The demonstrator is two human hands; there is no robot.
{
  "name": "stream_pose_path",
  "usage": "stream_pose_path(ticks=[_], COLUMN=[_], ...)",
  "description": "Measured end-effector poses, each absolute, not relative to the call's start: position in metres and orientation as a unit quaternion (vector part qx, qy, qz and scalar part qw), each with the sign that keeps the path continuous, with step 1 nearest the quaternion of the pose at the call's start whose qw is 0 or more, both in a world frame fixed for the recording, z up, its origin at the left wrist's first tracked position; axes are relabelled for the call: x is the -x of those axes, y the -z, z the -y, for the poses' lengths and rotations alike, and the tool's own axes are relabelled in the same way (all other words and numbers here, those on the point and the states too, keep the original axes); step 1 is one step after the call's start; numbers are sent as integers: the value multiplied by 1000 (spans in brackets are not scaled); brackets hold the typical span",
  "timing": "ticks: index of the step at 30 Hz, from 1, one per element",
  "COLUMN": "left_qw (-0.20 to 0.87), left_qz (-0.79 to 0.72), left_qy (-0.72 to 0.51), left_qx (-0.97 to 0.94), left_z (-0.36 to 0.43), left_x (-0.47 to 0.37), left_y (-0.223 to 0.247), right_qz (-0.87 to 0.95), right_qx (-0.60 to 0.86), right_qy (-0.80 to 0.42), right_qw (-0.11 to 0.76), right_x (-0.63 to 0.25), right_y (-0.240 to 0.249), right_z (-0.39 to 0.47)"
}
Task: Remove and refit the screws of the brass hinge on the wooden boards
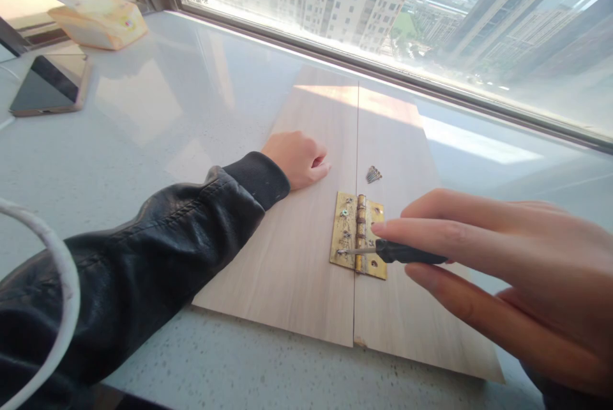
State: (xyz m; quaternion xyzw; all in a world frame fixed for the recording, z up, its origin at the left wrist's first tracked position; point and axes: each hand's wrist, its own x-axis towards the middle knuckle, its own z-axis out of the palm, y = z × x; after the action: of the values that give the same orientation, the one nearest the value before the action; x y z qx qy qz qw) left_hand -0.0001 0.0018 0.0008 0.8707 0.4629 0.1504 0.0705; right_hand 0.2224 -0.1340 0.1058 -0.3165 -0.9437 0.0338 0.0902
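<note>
My right hand (498, 250) grips the dark handle of a small screwdriver (405, 251) between thumb and fingers. Its shaft crosses the barrel of a worn brass hinge (345, 228), and the tip meets the lowest screw on the left leaf. Several screw heads show in that leaf; the right leaf has open holes, partly covered by my fingers. The hinge straddles the seam between a left wooden board (282, 269) and a right wooden board (407, 327). Curled into a fist, my left hand (299, 158) rests on the left board, above and left of the hinge, with nothing visible in it.
A small cluster of loose screws (373, 174) lies on the right board above the hinge. On the pale speckled counter (158, 161) are a phone (50, 84) and a tissue pack (98, 20). A white cable (67, 282) loops at the left, and a window borders the back.
</note>
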Motion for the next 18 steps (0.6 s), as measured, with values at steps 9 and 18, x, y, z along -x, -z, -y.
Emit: stream_pose_path(ticks=[9,18], left_qw=[65,62], left_qz=[-463,-463], left_qy=[-150,-148], left_qx=[-871,-872], left_z=[-3,-3], left_x=[0,0], left_y=[-1,0], right_qz=[941,935], right_qx=[304,307], right_qy=[-31,71], right_qw=[148,164], right_x=[-222,-212], right_y=[-101,-94], right_z=[130,122])
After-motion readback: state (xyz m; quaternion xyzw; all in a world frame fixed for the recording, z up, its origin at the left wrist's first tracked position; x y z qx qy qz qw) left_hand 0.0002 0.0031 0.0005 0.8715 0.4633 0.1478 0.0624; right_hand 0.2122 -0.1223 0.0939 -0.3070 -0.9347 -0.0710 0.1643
